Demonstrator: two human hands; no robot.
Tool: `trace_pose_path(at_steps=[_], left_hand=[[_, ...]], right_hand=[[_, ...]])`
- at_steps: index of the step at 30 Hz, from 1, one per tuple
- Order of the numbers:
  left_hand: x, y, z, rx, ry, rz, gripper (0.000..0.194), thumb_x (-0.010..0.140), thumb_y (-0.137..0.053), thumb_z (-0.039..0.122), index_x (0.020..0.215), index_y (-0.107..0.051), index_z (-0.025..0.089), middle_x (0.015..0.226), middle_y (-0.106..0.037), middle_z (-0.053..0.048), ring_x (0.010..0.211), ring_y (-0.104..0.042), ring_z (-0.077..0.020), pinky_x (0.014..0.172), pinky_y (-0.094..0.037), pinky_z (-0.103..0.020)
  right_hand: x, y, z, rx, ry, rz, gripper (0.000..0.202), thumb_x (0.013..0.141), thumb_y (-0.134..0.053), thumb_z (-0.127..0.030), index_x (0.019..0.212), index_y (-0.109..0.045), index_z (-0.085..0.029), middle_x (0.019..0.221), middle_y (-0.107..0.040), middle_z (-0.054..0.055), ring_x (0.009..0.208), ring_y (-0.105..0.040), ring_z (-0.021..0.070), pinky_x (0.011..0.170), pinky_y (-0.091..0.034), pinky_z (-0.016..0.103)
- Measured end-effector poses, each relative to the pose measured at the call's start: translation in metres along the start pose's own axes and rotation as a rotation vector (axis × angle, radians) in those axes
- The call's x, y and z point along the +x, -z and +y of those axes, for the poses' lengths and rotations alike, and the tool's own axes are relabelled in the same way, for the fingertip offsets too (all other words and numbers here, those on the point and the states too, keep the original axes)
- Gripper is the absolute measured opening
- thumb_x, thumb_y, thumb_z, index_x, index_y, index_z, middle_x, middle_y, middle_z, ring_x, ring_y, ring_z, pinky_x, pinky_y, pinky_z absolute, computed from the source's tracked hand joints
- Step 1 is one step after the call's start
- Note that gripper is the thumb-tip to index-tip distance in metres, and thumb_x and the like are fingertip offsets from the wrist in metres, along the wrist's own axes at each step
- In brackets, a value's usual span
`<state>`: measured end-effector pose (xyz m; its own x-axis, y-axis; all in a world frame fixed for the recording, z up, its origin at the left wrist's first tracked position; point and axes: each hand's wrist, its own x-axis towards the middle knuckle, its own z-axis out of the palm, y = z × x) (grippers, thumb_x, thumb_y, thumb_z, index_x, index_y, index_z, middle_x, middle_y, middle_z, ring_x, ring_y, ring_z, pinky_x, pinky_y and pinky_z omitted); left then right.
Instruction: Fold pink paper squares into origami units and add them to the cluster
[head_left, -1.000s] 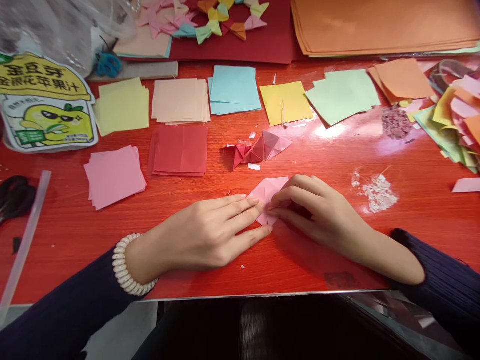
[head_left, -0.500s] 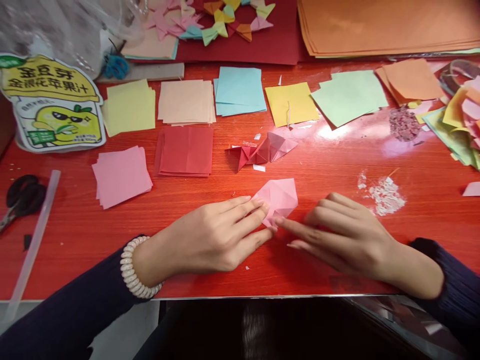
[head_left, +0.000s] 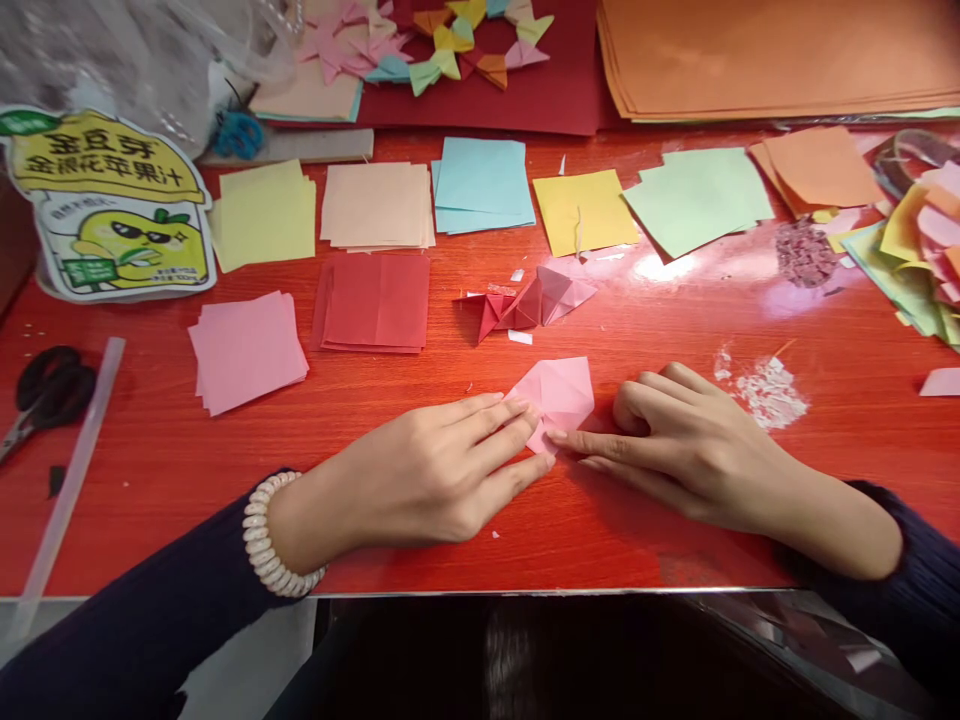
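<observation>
A folded pink paper square (head_left: 566, 385) with crossing creases lies flat on the red table. My left hand (head_left: 442, 470) rests across its left and lower-left side, fingers stretched out and pressing it down; part of the paper is hidden beneath them. From the right, my right hand (head_left: 690, 440) touches the lower edge with an outstretched index fingertip. Its thumb is extended below and the other fingers are curled, holding nothing. Just behind the sheet sits a joined folded-paper piece (head_left: 529, 300), shading from dark red to pale pink.
Square paper stacks include pink (head_left: 249, 352), red (head_left: 373, 303), blue (head_left: 484, 185) and green (head_left: 697, 200). Black-handled scissors (head_left: 56, 388) and a translucent stick (head_left: 75, 480) lie left. A juice pouch (head_left: 112, 210) stands behind. White scraps (head_left: 772, 393) lie right; folded-paper rings (head_left: 457, 45) lie at the back.
My right hand has shifted slightly up and right at the knuckles, its index fingertip still at the paper's lower edge. My left hand and the pink paper stay nearly still.
</observation>
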<state>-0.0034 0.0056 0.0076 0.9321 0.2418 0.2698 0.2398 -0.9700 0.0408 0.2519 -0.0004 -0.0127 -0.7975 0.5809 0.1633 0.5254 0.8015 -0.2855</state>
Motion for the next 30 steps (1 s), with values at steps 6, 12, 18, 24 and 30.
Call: trace_pose_path(at_steps=[6,12,18,24,30], left_hand=[[-0.001,0.001,0.000,-0.055,0.021,0.005,0.028,0.086,-0.040,0.005,0.104,-0.062,0.007,0.108,-0.063,-0.017,0.103,-0.060,-0.0257,0.090,-0.051,-0.040],[-0.009,-0.003,-0.014,-0.340,0.062,0.036,0.030,0.082,-0.037,0.003,0.098,-0.062,0.012,0.113,-0.061,-0.013,0.116,-0.051,-0.0230,0.098,-0.045,-0.040],[-0.007,-0.012,-0.012,-0.252,0.143,0.040,0.020,0.083,-0.048,0.015,0.102,-0.057,0.010,0.110,-0.062,-0.009,0.116,-0.050,-0.0207,0.103,-0.040,-0.039],[0.001,-0.017,-0.008,-0.300,0.303,0.071,0.032,0.089,-0.047,0.025,0.116,-0.046,0.010,0.116,-0.056,-0.011,0.113,-0.049,-0.0175,0.098,-0.044,-0.033],[0.000,-0.015,-0.012,-0.373,0.400,0.042,0.032,0.089,-0.047,0.027,0.117,-0.045,0.011,0.123,-0.048,-0.013,0.123,-0.040,-0.0203,0.103,-0.038,-0.039]], right_hand=[[-0.005,0.003,0.016,-0.081,-0.076,0.076,0.035,0.085,-0.052,-0.024,0.120,-0.056,-0.024,0.068,-0.039,0.000,0.062,-0.034,0.0131,0.058,-0.029,0.029],[-0.002,0.010,0.011,-0.075,0.047,0.135,0.031,0.082,-0.056,-0.025,0.112,-0.058,-0.018,0.095,-0.052,0.008,0.089,-0.047,0.0209,0.074,-0.040,0.036],[0.005,0.011,0.000,0.093,0.167,0.037,0.025,0.083,-0.055,-0.024,0.107,-0.058,-0.015,0.107,-0.058,0.011,0.104,-0.050,0.0218,0.084,-0.043,0.040],[0.006,0.008,-0.008,0.211,0.228,-0.005,0.028,0.082,-0.056,-0.018,0.110,-0.057,-0.014,0.111,-0.061,0.009,0.104,-0.053,0.0193,0.081,-0.047,0.036],[0.001,0.004,-0.006,0.264,0.159,0.044,0.045,0.079,-0.055,-0.005,0.122,-0.049,-0.015,0.118,-0.057,0.011,0.108,-0.052,0.0205,0.084,-0.047,0.037]])
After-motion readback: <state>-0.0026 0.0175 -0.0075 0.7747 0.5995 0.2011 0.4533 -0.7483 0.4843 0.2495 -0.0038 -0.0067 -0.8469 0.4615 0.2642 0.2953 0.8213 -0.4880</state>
